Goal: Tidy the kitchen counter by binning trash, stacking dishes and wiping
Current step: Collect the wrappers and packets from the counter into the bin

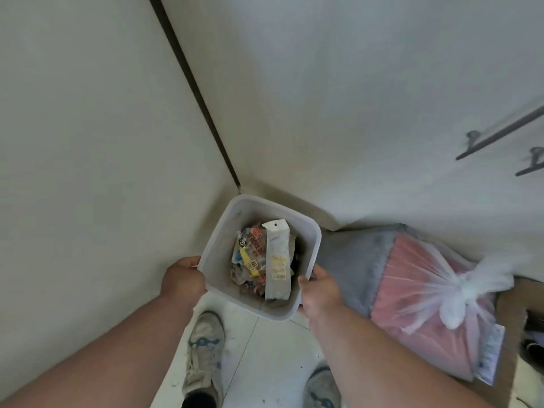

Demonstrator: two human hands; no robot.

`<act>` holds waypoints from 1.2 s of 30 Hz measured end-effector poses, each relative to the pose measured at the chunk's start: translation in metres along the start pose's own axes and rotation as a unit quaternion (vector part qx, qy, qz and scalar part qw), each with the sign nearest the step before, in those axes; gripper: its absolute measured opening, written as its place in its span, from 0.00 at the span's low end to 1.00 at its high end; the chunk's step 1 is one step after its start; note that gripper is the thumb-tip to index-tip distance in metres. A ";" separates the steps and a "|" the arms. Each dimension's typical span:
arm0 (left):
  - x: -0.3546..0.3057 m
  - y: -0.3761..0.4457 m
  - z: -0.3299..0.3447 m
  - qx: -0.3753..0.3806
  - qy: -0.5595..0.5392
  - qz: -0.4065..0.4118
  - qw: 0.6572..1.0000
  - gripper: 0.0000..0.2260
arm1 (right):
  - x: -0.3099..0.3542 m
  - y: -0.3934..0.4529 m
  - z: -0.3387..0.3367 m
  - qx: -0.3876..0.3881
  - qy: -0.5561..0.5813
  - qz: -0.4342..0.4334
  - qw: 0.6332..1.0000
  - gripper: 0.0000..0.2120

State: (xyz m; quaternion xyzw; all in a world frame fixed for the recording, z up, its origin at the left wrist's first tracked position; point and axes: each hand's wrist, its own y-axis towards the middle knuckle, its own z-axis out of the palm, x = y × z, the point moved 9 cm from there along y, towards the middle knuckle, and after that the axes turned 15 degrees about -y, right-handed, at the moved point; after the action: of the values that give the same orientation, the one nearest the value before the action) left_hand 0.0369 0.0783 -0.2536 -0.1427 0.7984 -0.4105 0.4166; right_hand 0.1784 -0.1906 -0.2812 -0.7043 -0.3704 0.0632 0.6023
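Head view, looking steeply down into a room corner. Both hands gripped a pale, square-mouthed plastic bin (309, 231) by its near rim. Left hand (182, 279) was clenched on the rim corner at about 8 o'clock of the bin mouth; right hand (319, 293) was clenched on the rim at about 4 o'clock. Whether the bin stood on the floor or was lifted clear could not be told from this angle.

Bin contents: a long clear packet with a white header card (276, 257) stood upright toward 3 o'clock inside the mouth; crumpled printed wrappers (248, 256) with red and yellow print lay toward 9 o'clock of it. The bin looked partly full, with wall showing above the trash.

At 3 o'clock of the bin, touching or just beside it, lay a knotted clear bag (435, 293) holding something pink and grey. Two shoes showed on the white tiled floor (265, 357) at 6 o'clock, the left shoe (203, 346) just below the bin. Dark bar handles (497, 136) sat on the cabinet face at 2 o'clock.

Progress, as judged: some trash was already binned, so the binning step appeared under way or near done. No counter, dishes or cloth were in view, so stacking and wiping could not be assessed; both presumed still outstanding.
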 end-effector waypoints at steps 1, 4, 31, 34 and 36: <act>0.001 0.004 0.004 0.007 0.007 -0.002 1.000 0.20 | 0.000 0.006 0.002 -0.004 0.001 -0.003 1.000 0.19; -0.002 0.002 0.015 0.021 0.011 -0.006 1.000 0.19 | 0.003 0.016 0.002 -0.025 -0.001 -0.016 1.000 0.21; -0.285 -0.447 -0.100 0.164 -0.196 0.105 0.961 0.11 | 0.236 -0.486 -0.144 0.000 -0.026 -0.268 0.963 0.05; -0.324 -0.492 -0.138 0.154 -0.261 0.135 0.944 0.13 | 0.261 -0.547 -0.158 0.014 0.042 -0.276 0.960 0.07; -0.346 -0.513 -0.161 0.155 -0.288 0.154 0.932 0.14 | 0.280 -0.581 -0.166 0.022 0.089 -0.287 0.954 0.08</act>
State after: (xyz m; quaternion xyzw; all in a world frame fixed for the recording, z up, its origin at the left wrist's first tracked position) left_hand 0.0636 0.0428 0.3843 -0.0643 0.5827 -0.4014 0.7037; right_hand 0.2090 -0.1560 0.3827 -0.5576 -0.5000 -0.1670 0.6413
